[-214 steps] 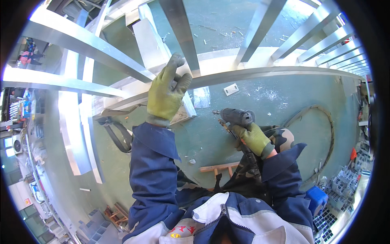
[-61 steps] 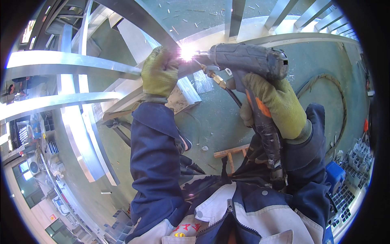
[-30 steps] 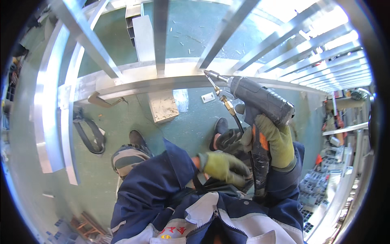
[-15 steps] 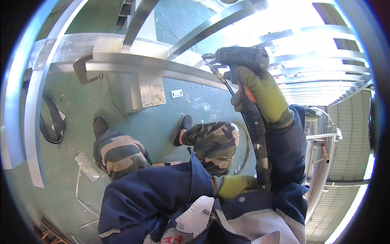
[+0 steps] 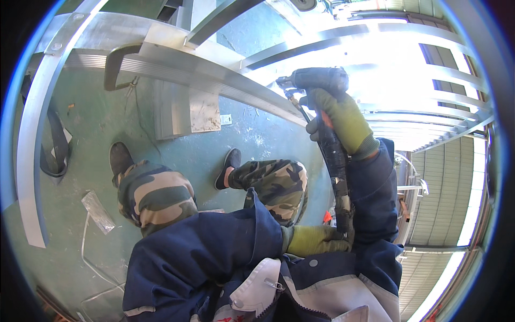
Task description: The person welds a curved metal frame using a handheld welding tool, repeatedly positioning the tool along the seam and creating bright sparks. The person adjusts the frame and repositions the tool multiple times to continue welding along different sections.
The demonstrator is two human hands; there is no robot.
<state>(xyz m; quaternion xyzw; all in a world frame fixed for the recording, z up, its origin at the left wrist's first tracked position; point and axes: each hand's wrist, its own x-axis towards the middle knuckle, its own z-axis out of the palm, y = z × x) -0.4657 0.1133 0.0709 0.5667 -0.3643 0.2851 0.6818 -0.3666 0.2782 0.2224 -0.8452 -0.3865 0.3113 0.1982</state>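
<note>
A black air rivet gun with a long, worn, taped handle stands upright in front of me, its nose pointing left toward the aluminium frame. My right hand, in a yellow-green glove, is closed round the handle just under the head. A thin dark hose with a brass fitting runs down beside the handle. Close to my chest, my left hand, gloved alike, is closed on the handle's lower end; its fingertips are partly hidden. The nose appears near a long aluminium rail, but glare hides whether they touch.
A C-clamp grips the rail at left. Below the rail is a boxy metal support. Slats stretch across the upper right, and an upright bar stands at left. A strap, clear plastic packet and cord lie on the green floor.
The view has shifted, so the rail and clamp sit slightly differently. The rivet gun's nose shows a little farther right against the frame. Both hands keep their hold.
</note>
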